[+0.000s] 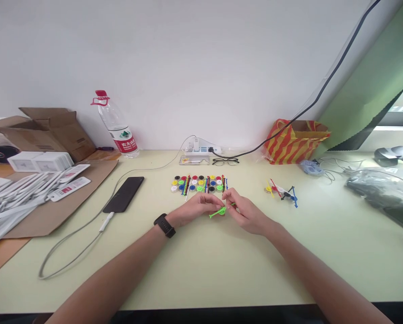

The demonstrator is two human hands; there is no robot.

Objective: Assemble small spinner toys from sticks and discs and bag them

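My left hand [197, 208] and my right hand [243, 211] meet over the middle of the pale table [201, 265]. Together they pinch a small green plastic piece with a thin green stick [218, 211] poking out to the left. A black watch sits on my left wrist. Just behind my hands lies a neat group of several coloured round caps and thin sticks [199, 183]. To the right of my hands is a small heap of assembled coloured stick pieces [282, 191].
A black phone [124, 194] on a white cable lies left of my hands. At the back stand a water bottle [115, 123], a power strip [201, 147], glasses [225, 161] and a striped bag [294, 140]. Cardboard and white packets [29, 189] fill the left side.
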